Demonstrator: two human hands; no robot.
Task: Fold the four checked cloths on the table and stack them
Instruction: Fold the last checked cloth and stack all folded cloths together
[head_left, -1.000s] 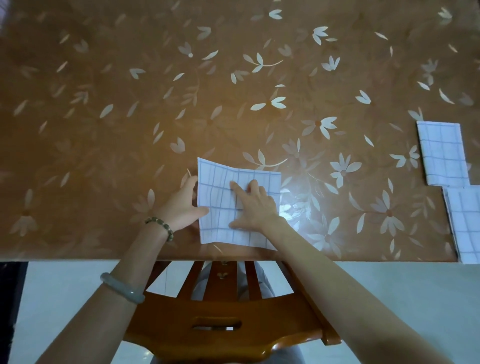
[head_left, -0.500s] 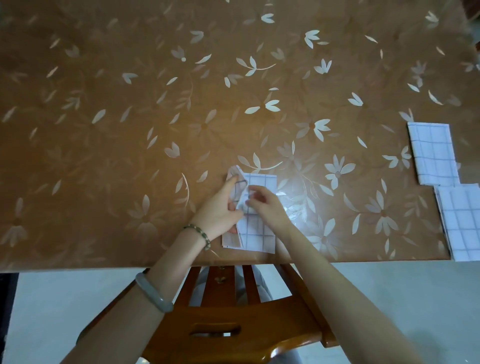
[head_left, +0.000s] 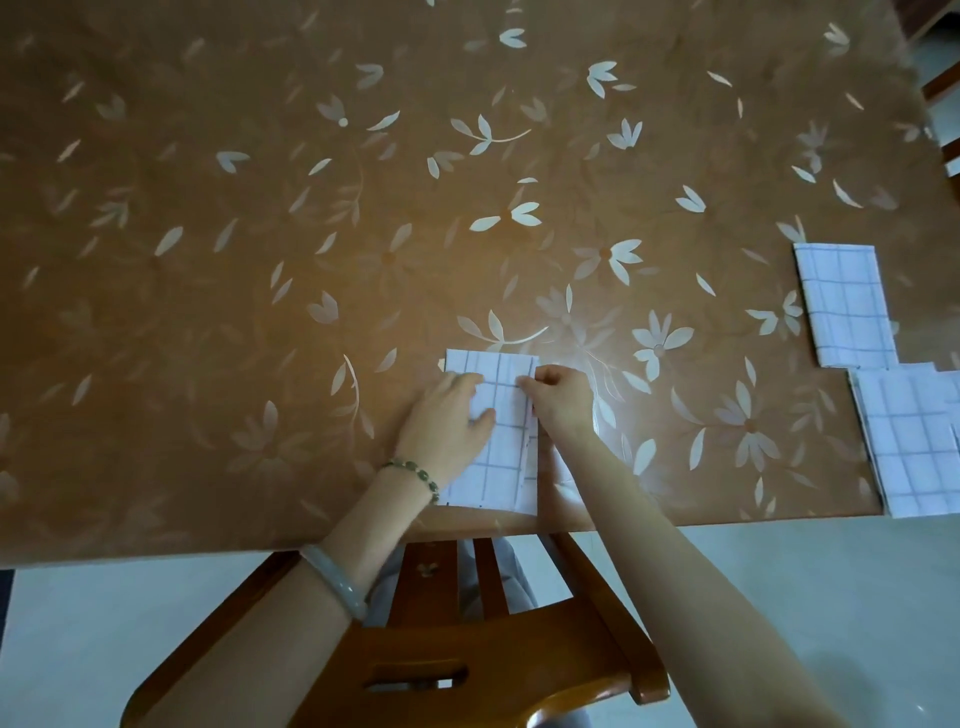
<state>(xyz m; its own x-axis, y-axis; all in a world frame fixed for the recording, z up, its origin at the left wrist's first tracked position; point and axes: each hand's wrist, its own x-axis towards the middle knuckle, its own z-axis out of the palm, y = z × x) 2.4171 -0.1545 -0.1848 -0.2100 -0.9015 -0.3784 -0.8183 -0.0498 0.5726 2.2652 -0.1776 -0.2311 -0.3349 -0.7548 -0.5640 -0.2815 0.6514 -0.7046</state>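
A wooden chair (head_left: 415, 675) stands nearest, tucked under the floral table (head_left: 260, 260). At the table's near edge lies a folded checked cloth (head_left: 501, 457), a narrow upright rectangle. The left hand (head_left: 447, 426), a bead bracelet (head_left: 415, 470) at its wrist, lies flat on the cloth's left half, fingers straight, pressing. The right hand (head_left: 561, 400) is curled and pinches the cloth's right edge near its far corner. Well apart to the right, a layered checked cloth (head_left: 914, 447) lies at the near edge, and a smaller folded cloth (head_left: 847, 306) touches its far side.
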